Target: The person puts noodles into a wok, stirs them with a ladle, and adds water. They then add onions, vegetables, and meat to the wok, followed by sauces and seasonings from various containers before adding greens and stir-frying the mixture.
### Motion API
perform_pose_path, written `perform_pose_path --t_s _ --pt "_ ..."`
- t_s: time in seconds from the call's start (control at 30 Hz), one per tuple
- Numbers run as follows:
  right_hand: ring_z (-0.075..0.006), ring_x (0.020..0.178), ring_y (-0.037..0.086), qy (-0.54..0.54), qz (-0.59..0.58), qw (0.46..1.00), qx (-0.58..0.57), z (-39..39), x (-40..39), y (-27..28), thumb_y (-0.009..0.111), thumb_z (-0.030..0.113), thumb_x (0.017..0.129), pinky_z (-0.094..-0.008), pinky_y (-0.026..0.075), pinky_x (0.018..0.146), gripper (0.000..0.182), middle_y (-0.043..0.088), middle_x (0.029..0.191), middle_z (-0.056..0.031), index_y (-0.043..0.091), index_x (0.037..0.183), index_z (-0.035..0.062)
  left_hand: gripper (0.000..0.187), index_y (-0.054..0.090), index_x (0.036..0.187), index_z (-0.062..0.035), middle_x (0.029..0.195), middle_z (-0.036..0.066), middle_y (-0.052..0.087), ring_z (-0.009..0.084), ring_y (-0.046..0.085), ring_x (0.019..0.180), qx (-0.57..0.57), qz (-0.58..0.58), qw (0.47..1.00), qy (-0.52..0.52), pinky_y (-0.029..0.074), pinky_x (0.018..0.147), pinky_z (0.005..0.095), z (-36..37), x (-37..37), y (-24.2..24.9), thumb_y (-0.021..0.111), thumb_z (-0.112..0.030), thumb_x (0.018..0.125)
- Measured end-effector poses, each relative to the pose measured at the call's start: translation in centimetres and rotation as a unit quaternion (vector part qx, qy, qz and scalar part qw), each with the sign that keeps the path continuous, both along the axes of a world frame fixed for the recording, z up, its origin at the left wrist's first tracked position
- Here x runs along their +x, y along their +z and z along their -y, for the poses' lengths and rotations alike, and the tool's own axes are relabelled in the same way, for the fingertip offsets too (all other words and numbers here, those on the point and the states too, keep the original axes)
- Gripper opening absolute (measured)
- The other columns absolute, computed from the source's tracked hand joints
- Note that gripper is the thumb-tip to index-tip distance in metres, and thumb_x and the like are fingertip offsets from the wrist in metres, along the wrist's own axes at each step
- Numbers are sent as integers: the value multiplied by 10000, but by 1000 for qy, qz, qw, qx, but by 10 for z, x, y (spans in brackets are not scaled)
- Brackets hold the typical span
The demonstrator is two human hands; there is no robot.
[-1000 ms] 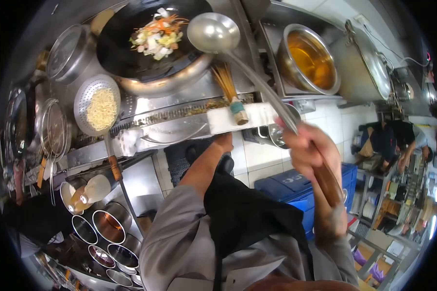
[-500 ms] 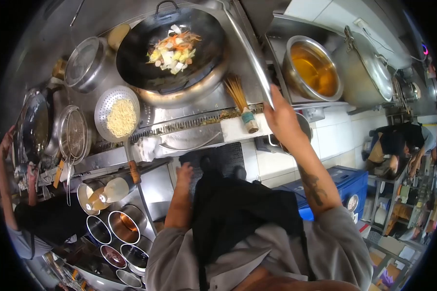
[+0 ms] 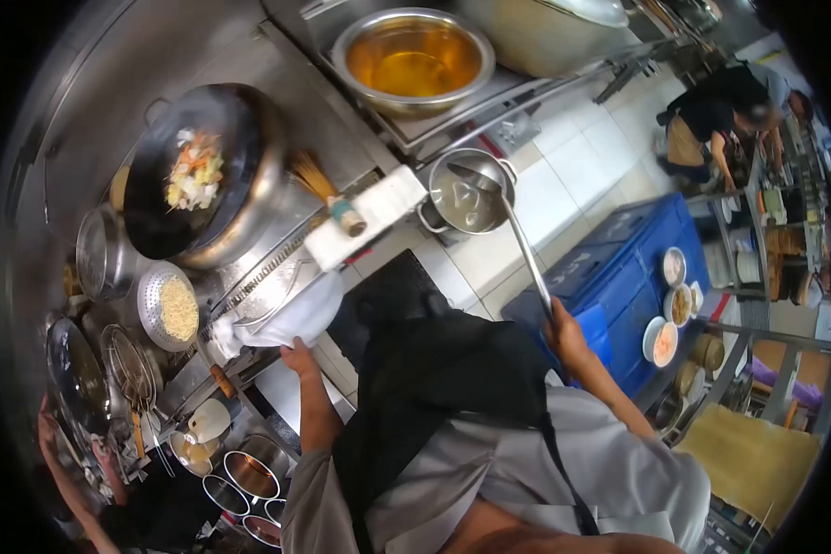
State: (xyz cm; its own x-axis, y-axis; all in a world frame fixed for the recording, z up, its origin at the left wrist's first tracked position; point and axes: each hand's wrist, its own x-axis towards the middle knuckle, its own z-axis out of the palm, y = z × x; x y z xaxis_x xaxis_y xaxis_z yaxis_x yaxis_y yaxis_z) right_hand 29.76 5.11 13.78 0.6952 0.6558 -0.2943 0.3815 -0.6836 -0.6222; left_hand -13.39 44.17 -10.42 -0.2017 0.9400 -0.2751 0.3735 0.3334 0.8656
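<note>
My right hand (image 3: 568, 337) is closed round the handle of a long metal ladle (image 3: 528, 249), whose bowl rests in a two-handled pot (image 3: 471, 205) of cloudy liquid. At the stove's front edge my left hand (image 3: 298, 356) touches a white cloth (image 3: 303, 309); its fingers look closed on the cloth's lower edge. Chopped vegetables (image 3: 194, 171) lie in a black wok (image 3: 145, 205) at the upper left. Below the wok, noodles (image 3: 177, 309) sit in a perforated strainer (image 3: 153, 319).
A bowl of amber liquid (image 3: 414, 57) stands at the top. Blue bins (image 3: 619, 268) with small bowls are at the right. A bamboo brush (image 3: 346, 217) lies on a white block. A co-worker's arms (image 3: 65, 471) show at lower left, and other people at upper right.
The view has turned to the right. The ladle's head, earlier out of view, is now in the pot. My left hand has gone from empty to touching the white cloth.
</note>
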Motion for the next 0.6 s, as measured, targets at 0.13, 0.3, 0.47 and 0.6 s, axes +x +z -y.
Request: perform_pose_path --t_s 0.13,0.3,0.47,0.6 --pt "-487 849 597 -3 31 999 -6 -11 43 -97 552 111 830 -514 481 739 403 601 863 -326 474 1204 -20 302 508 1040 1 776 83 579 185 545 631 -35 7 991 -128 473 551 329 24 -3 24 656 -118 804" --pt "-385 646 615 -9 -25 1000 -7 -48 63 -143 551 111 830 -467 493 596 218 588 728 -252 515 981 -42 285 540 1007 -19 704 35 532 120 496 537 -259 67 961 -75 425 437 276 47 22 77 682 -144 794" --pt "-148 459 510 -123 -264 956 40 -68 64 -132 536 145 868 -313 419 411 158 526 635 -68 525 870 -13 303 583 946 -4 745 47 560 132 525 561 -229 -81 959 -143 391 395 257 77 2 75 714 -206 762" --pt "-137 447 490 -206 -337 916 72 -73 54 -82 530 132 877 -289 399 406 135 528 651 -42 532 856 -1 320 620 880 45 775 107 633 208 591 648 -163 -133 965 -159 483 563 351 90 -36 49 713 -224 734"
